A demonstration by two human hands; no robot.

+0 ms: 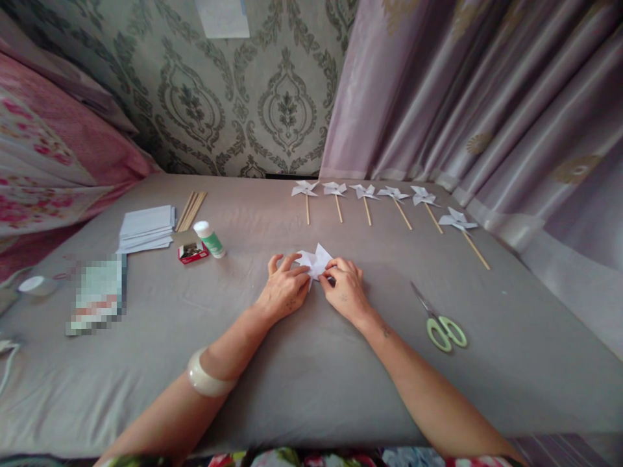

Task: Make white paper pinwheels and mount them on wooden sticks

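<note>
The left hand [287, 287] and right hand [345, 290] grasp a folded white paper [318, 259] by its left and right edges, mid-bench [321, 383]; how firmly, I cannot tell. It should be feather-light and fairly soft, easily creased or torn — best taken between fingertips at the folded edges, sparing the pointed tips. Finished-looking pinwheels [365, 192] lie beyond it, far and to the right; green-handled scissors [439, 332] lie right, a glue stick [210, 240] and small red box [193, 252] left.
</note>
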